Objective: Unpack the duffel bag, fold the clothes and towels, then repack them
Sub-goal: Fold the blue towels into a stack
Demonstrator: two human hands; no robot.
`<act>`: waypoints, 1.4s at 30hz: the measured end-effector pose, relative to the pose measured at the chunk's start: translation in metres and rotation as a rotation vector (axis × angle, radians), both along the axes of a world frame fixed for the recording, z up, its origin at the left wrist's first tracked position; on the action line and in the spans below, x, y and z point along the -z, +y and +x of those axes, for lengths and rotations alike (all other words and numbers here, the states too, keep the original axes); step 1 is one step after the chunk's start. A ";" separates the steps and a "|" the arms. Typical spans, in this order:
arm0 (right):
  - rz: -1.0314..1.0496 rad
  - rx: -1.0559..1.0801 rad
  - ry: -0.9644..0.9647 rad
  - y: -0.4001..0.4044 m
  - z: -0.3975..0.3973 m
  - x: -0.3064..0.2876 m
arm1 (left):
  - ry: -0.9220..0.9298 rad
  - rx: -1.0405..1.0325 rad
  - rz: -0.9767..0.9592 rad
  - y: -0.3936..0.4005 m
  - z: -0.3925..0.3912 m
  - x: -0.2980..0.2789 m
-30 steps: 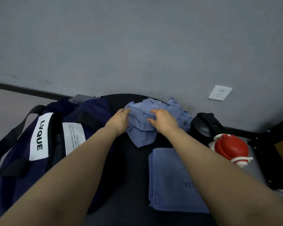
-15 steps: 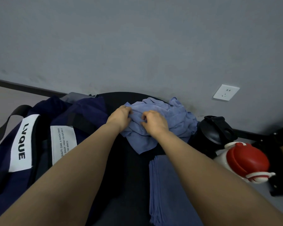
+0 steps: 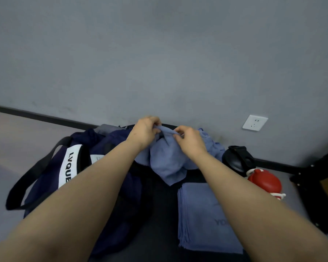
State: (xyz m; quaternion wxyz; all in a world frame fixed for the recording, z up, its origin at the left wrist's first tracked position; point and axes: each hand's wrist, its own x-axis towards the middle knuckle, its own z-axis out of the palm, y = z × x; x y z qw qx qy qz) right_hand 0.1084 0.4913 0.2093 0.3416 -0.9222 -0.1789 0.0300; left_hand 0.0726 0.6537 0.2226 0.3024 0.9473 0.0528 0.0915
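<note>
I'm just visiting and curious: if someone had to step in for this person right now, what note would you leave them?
Left hand and right hand each pinch the top edge of the crumpled blue towel, lifted above the dark surface.
One folded blue towel lies flat, nearer the person.
The navy duffel bag sits open to the left.
Done: one towel folded. Left: fold the held towel, anything else in the bag, then repack.
</note>
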 end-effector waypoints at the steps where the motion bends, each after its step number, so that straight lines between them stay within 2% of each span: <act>1: 0.015 -0.005 -0.010 -0.001 -0.003 -0.011 | -0.015 -0.014 -0.025 0.000 -0.004 -0.010; 6: 0.101 -0.018 -0.084 -0.003 -0.021 -0.065 | -0.075 -0.052 -0.131 -0.006 -0.030 -0.066; 15: 0.184 0.003 -0.240 -0.018 -0.068 -0.161 | -0.231 -0.035 -0.200 -0.022 -0.084 -0.164; 28: 0.174 -0.085 -0.353 -0.040 -0.147 -0.253 | -0.302 -0.010 -0.031 -0.029 -0.177 -0.272; 31: 0.129 -0.100 -0.373 -0.041 -0.164 -0.264 | -0.271 -0.022 -0.018 -0.027 -0.196 -0.282; 36: 0.160 -0.086 -0.436 -0.040 -0.193 -0.254 | -0.235 -0.072 -0.174 -0.035 -0.221 -0.294; 39: 0.270 -0.190 -0.589 -0.046 -0.220 -0.240 | -0.217 -0.112 -0.272 -0.038 -0.230 -0.301; 42: 0.154 -0.343 -0.637 -0.053 -0.241 -0.228 | -0.205 -0.144 -0.385 -0.038 -0.237 -0.309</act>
